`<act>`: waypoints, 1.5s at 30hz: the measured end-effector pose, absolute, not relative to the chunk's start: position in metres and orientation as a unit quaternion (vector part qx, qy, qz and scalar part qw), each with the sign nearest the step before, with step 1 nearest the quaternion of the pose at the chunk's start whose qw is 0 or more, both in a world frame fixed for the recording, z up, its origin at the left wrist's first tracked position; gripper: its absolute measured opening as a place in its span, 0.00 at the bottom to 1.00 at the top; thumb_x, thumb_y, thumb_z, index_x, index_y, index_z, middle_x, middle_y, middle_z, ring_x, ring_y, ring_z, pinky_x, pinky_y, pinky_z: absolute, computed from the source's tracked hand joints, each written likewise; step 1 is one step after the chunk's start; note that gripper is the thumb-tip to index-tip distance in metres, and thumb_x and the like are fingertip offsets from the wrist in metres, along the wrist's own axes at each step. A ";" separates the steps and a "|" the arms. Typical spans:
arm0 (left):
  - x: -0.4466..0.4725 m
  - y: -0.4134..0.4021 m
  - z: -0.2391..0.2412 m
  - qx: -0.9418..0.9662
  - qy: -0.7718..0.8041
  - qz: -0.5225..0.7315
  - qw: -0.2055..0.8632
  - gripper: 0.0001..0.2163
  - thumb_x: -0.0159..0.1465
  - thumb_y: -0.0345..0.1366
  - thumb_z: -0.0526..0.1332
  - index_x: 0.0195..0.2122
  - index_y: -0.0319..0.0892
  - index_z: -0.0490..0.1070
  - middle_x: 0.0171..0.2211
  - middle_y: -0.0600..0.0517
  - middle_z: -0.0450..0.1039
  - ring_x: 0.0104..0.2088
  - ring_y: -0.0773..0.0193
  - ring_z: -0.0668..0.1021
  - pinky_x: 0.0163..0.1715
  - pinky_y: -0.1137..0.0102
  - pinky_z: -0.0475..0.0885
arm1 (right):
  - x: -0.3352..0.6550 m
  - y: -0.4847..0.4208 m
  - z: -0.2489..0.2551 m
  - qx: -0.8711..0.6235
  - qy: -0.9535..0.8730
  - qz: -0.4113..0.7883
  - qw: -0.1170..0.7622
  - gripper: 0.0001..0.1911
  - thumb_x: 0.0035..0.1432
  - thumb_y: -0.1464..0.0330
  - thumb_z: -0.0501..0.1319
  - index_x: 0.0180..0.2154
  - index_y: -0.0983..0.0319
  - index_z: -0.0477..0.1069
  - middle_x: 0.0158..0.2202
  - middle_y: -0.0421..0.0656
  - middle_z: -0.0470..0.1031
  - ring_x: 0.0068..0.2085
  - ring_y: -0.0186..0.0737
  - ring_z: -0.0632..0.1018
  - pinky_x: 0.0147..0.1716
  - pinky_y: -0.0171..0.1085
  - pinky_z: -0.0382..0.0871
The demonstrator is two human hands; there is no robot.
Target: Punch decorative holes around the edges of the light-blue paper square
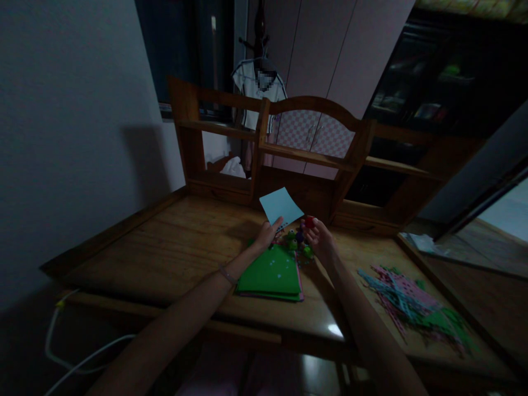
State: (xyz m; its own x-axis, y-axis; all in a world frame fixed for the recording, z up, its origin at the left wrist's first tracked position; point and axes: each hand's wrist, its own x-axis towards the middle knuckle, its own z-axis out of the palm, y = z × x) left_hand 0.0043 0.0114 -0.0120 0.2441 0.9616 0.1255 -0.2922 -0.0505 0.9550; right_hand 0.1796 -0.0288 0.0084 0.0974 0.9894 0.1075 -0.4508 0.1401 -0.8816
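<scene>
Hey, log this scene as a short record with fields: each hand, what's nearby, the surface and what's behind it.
Left hand grip: holds a pale-blue, flat paper sheet by its near edge
Right hand grip: holds a small red object, exact kind unclear
Between the forearms: bright-green stack of flat sheets, with small pale pieces on top
Far right: tangled pile of pink, blue and green strips
Surface: brown wooden desk
Behind: brown wooden shelf unit
</scene>
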 end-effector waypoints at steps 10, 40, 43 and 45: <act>0.006 0.015 -0.022 0.533 0.338 0.526 0.570 0.21 0.56 0.54 0.57 0.21 0.39 0.64 0.12 0.57 0.58 0.12 0.73 0.61 0.13 0.75 0.54 | 0.173 -0.034 0.010 -0.362 -0.442 0.512 0.642 0.19 0.43 0.65 0.68 0.40 0.56 0.72 0.43 0.41 0.75 0.37 0.36 0.76 0.39 0.35 0.69; 0.004 -0.005 -0.002 0.617 0.393 0.535 0.422 0.17 0.57 0.49 0.57 0.24 0.38 0.71 0.20 0.52 0.68 0.27 0.65 0.72 0.31 0.73 0.65 | 0.168 -0.042 0.012 -0.434 -0.568 0.442 0.541 0.22 0.43 0.63 0.67 0.43 0.59 0.70 0.38 0.43 0.75 0.35 0.38 0.76 0.35 0.35 0.68; 0.004 -0.007 0.001 0.623 0.393 0.529 0.421 0.16 0.58 0.48 0.57 0.25 0.38 0.72 0.21 0.51 0.70 0.30 0.64 0.73 0.34 0.72 0.65 | 0.167 -0.044 0.013 -0.437 -0.569 0.435 0.544 0.22 0.43 0.62 0.67 0.43 0.60 0.71 0.37 0.43 0.75 0.35 0.38 0.75 0.34 0.34 0.67; 0.003 -0.007 0.001 0.628 0.397 0.525 0.416 0.16 0.58 0.47 0.57 0.26 0.38 0.73 0.22 0.51 0.71 0.32 0.63 0.74 0.36 0.72 0.65 | 0.167 -0.045 0.015 -0.436 -0.575 0.431 0.542 0.22 0.44 0.62 0.67 0.43 0.60 0.71 0.37 0.43 0.75 0.34 0.38 0.75 0.33 0.34 0.67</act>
State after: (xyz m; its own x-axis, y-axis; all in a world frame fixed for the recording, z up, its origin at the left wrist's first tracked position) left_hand 0.0033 -0.0067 0.0014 0.1343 0.9349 0.3286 0.0619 -0.3389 0.9388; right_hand 0.1666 -0.0449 0.0145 -0.0322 0.9687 0.2462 0.0342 0.2473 -0.9683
